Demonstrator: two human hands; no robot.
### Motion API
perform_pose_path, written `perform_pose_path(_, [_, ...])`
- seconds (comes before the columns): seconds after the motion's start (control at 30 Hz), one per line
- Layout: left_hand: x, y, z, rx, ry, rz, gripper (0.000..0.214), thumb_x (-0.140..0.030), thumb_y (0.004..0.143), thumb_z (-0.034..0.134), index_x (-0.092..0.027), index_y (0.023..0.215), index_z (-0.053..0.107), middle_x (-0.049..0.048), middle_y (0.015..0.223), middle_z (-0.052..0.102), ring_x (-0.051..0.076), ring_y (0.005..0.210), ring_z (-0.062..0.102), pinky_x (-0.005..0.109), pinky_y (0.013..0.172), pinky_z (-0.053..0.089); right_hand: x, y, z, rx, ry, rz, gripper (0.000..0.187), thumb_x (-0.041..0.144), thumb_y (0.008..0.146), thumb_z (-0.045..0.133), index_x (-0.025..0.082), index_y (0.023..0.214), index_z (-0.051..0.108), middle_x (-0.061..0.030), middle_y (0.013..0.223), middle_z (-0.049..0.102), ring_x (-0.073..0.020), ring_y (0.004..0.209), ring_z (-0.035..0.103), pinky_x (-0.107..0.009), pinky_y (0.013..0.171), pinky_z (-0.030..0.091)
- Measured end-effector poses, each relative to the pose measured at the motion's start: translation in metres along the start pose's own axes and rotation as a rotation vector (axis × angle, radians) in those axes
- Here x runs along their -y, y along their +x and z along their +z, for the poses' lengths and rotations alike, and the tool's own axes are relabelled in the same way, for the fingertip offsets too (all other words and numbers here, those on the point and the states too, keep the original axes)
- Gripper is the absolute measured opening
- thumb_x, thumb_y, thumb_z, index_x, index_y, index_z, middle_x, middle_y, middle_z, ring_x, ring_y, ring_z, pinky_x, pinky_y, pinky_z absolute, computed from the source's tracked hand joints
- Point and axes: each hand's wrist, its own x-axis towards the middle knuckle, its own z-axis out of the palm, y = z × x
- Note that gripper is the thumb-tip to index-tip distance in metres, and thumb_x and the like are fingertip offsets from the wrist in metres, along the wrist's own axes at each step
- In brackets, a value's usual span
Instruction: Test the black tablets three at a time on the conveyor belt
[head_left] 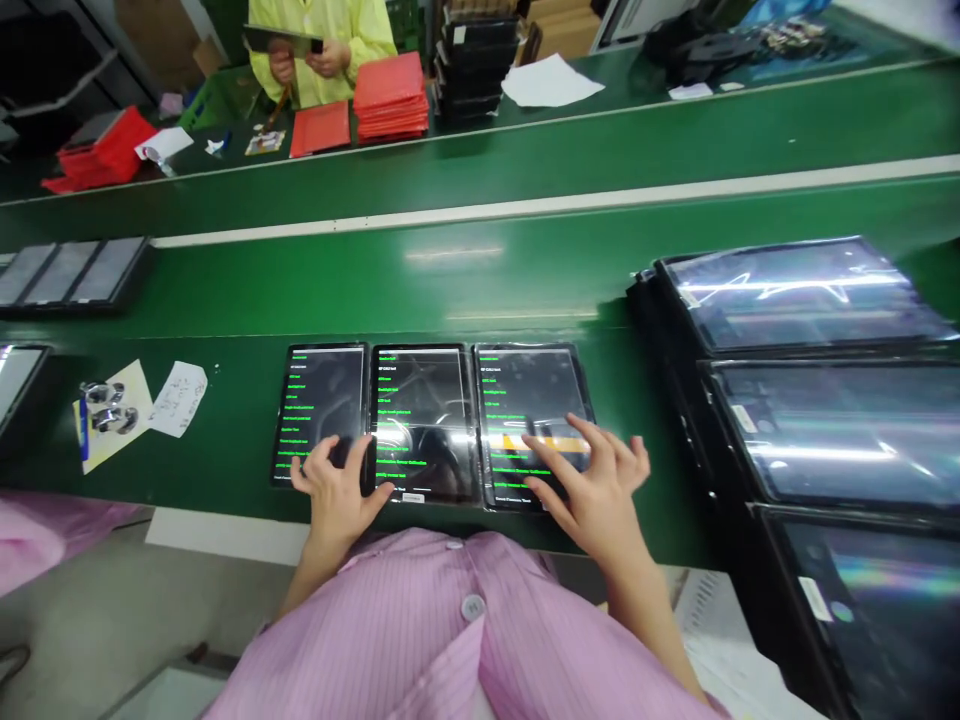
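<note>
Three tablets (424, 410) lie side by side near me; my left hand (337, 495) and right hand (600, 485) rest open on them, gripping nothing.

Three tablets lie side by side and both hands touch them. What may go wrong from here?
The left hand spans the left tablet and middle tablet, so it may tap a wrong line. The right hand touches the right tablet, which lies near the bench edge; a push might slide it off.
</note>
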Motion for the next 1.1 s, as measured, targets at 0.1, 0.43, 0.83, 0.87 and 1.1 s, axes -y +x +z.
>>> perform_pose_path(0.1, [0.016,-0.002,0.002,-0.102,0.009,-0.177,0.096,-0.085,0.087,0.009,-0.008,0.117,0.056,0.0299,0.137,0.039,0.041,0.134,0.036,0.069,0.110,0.014,-0.006,0.000,-0.002,-0.023,-0.041,0.024,0.037,0.049,0.097,0.052,0.028,0.120,0.071,-0.0143,0.146,0.041,-0.0389,0.130,0.040,-0.070,0.113,0.018])
perform_pose_path(0.43, [0.045,0.002,-0.006,-0.150,-0.009,-0.270,0.082,-0.078,0.092,0.019,-0.010,0.135,0.037,0.0329,0.153,0.034,0.043,0.150,0.020,0.073,0.112,-0.003,-0.011,0.000,0.002,-0.033,-0.091,0.058,0.037,0.046,0.096,0.054,0.030,0.126,0.066,-0.0137,0.145,0.039,-0.0382,0.129,0.040,-0.068,0.111,0.020])
perform_pose_path(0.83, [-0.023,0.011,-0.001,0.106,-0.005,-0.098,0.086,-0.080,0.091,0.026,-0.018,0.144,0.053,0.0272,0.156,0.029,0.047,0.143,0.028,0.082,0.106,0.001,0.002,0.004,0.011,0.079,-0.156,0.121,0.043,0.049,0.097,0.050,0.034,0.137,0.057,-0.0139,0.152,0.033,-0.0384,0.133,0.034,-0.075,0.109,0.019])
perform_pose_path(0.87, [-0.027,0.014,-0.002,0.125,0.000,-0.091,0.084,-0.079,0.091,0.029,-0.019,0.145,0.053,0.0267,0.156,0.030,0.047,0.143,0.027,0.082,0.106,0.001,0.002,0.005,0.011,0.076,-0.152,0.136,0.043,0.049,0.097,0.049,0.034,0.137,0.056,-0.0139,0.152,0.033,-0.0389,0.134,0.034,-0.076,0.108,0.018])
perform_pose_path(1.1, [-0.041,0.029,-0.003,0.134,0.003,-0.070,0.081,-0.075,0.095,0.024,-0.018,0.146,0.051,0.0270,0.156,0.032,0.044,0.143,0.030,0.081,0.108,0.002,-0.009,0.001,0.005,-0.046,-0.059,0.193,0.051,0.052,0.096,0.048,0.026,0.140,0.051,-0.0161,0.147,0.038,-0.0380,0.132,0.038,-0.074,0.111,0.017])
